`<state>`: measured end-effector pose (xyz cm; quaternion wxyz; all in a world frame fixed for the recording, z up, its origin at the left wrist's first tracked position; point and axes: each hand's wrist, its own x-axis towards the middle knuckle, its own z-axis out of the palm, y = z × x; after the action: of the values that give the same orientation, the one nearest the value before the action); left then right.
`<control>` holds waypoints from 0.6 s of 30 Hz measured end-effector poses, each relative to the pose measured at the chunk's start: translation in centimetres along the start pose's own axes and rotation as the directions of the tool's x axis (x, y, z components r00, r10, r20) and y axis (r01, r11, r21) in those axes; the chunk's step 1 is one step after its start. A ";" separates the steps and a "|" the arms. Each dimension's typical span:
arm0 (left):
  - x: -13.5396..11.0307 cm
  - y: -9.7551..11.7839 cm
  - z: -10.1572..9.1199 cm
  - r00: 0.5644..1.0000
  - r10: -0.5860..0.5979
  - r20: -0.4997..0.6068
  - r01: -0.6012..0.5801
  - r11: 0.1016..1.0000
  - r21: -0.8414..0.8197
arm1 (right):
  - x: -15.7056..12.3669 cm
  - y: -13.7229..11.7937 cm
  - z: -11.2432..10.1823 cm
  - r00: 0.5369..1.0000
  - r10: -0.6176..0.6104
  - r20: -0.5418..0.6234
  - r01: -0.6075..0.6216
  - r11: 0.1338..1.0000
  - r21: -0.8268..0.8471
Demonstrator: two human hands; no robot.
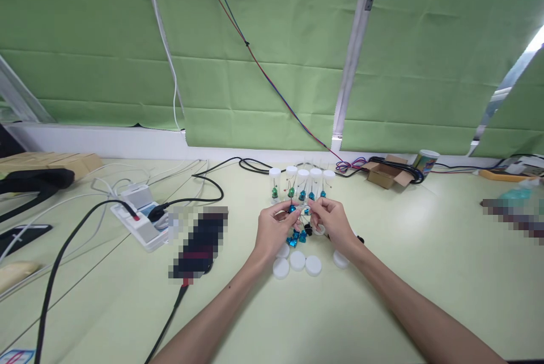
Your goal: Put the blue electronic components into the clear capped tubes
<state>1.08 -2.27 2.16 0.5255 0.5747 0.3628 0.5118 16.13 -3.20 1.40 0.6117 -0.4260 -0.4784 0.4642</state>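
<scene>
On the table (408,296) just beyond the fingers (319,208), two green-filled vials (275,181), then three blue-filled vials (302,182), stand capped, seemingly done; white caps (297,261) and loose blue pieces (293,240) beneath the fingers remain. The left hand (274,231) pinches a blue piece (292,210); the right hand's (335,222) fingertips nearly meet, their hold unclear.

Loose caps (313,266): white plastic, smooth, matt. Vials (274,186): transparent. Blue pieces (302,236): glossy. Blinds (263,117): matt cloth. Box (382,177): brown cardboard. Tabletop (425,250): smooth, faint sheen.
</scene>
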 end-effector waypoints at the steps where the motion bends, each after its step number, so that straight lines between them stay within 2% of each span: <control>1: 0.0 0.1 0.0 1.000 0.002 0.001 -0.002 1.000 0.007 | 0.0 0.0 0.0 1.000 0.019 0.006 -0.019 0.999 0.033; 9: 0.1 -0.1 0.2 1.000 0.000 0.015 0.000 1.000 -0.015 | 0.0 -0.1 0.1 0.991 0.119 0.062 -0.130 0.971 0.202; 14: 0.2 -0.2 0.2 0.999 -0.041 -0.023 0.038 0.995 -0.088 | -0.2 -0.3 0.2 0.983 0.135 0.126 -0.161 0.960 0.230; 18: 0.1 0.0 0.3 0.996 -0.070 -0.048 0.063 0.991 -0.121 | -0.3 -0.5 0.2 0.982 0.133 0.135 -0.160 0.963 0.219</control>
<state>1.39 -2.22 2.23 0.5660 0.5164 0.3642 0.5295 15.97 -3.52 1.82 0.5911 -0.3587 -0.4245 0.5846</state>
